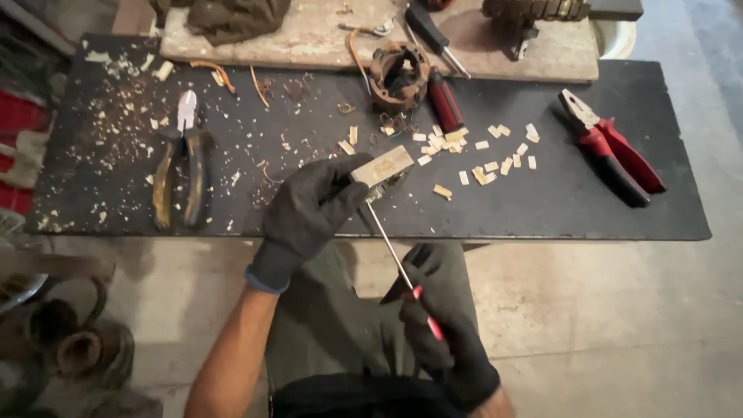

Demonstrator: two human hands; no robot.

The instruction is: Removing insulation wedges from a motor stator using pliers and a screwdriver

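On the dark bench point(542, 209), gloved hands hold a metal block point(381, 166) and a screwdriver point(395, 259).

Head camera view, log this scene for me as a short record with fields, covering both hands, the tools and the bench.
left hand: black-gloved left hand grips a small metal block at the bench edge
right hand: black-gloved right hand holds a red-handled screwdriver, tip at the block
bench: dark worktop strewn with pale chips
tools left: yellow-handled cutters
tools right: red-handled pliers
behind: rusty motor housing and a second screwdriver
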